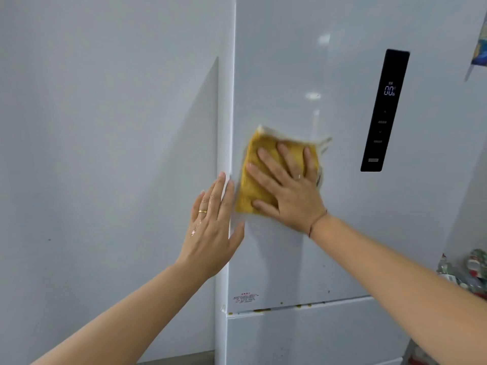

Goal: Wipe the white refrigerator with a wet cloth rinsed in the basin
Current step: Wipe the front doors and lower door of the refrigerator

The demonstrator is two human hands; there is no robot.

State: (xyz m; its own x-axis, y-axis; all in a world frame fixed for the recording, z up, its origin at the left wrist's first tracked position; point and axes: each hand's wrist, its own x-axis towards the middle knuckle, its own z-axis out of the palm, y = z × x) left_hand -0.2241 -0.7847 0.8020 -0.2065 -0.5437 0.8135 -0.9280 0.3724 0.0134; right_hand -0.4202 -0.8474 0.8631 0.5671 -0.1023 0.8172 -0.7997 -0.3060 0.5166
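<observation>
Yellow cloth (259, 177) lies flat against the upper door of the white refrigerator (290, 75), pinned there by the right hand (287, 188), whose fingers are spread wide across it. Just beside it, the left hand (213, 227) (wearing a gold ring (202, 211)) rests flat with fingers together along the door's left edge. Right of the cloth sits a black control panel (384, 109).

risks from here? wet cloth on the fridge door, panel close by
1. The black control panel is lit and sits just right of the yellow cloth; a wide stroke by the right hand could press its touch keys or wet it.
2. The yellowish spots along the upper door's bottom edge lie well below the cloth and may be missed.
3. The left hand rests flat at the door's left edge and looks wet, so it may leave marks there.
</observation>
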